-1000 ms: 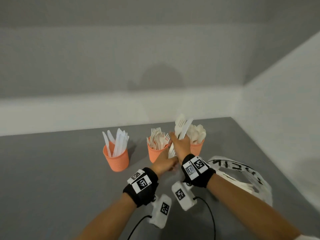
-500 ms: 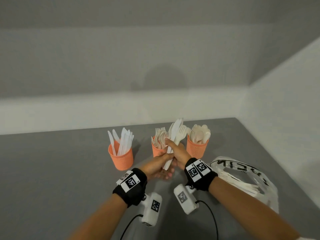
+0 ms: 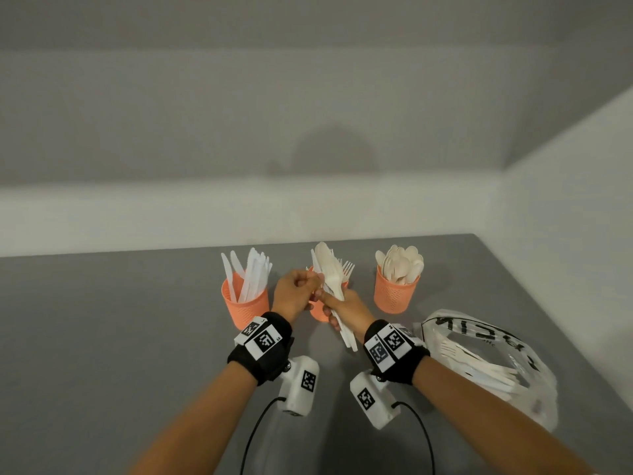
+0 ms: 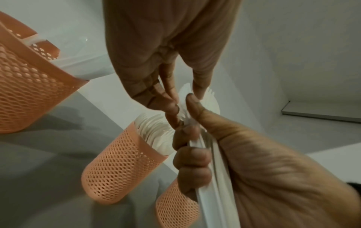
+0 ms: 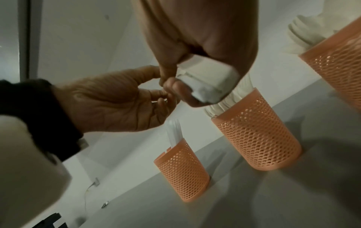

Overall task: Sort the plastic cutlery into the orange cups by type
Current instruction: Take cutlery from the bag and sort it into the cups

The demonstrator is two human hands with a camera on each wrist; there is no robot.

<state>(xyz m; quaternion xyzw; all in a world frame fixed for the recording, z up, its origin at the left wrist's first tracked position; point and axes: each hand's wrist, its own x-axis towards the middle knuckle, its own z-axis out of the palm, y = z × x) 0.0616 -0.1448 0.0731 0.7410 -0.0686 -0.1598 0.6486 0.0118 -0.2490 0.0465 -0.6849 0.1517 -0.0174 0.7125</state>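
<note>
Three orange mesh cups stand in a row: a knife cup (image 3: 245,305), a fork cup (image 3: 317,313) half hidden behind my hands, and a spoon cup (image 3: 395,294). My right hand (image 3: 337,308) grips a bundle of mixed white cutlery (image 3: 330,275) by the handles, held just above the fork cup (image 5: 257,138). My left hand (image 3: 317,282) pinches one white piece of that bundle between thumb (image 4: 192,101) and fingers. I cannot tell what type that piece is. The bundle's handle ends (image 5: 205,81) stick out below my right fist.
A clear plastic bag (image 3: 479,365) with more white cutlery lies on the grey table (image 3: 102,337) at the right, near my right forearm. White walls close the table in at the back and right. Cables run from both wrist cameras.
My left hand has risen from the bundle's handle ends to its upper part and pinches a piece there. The bundle has tilted from leaning right to leaning left.
</note>
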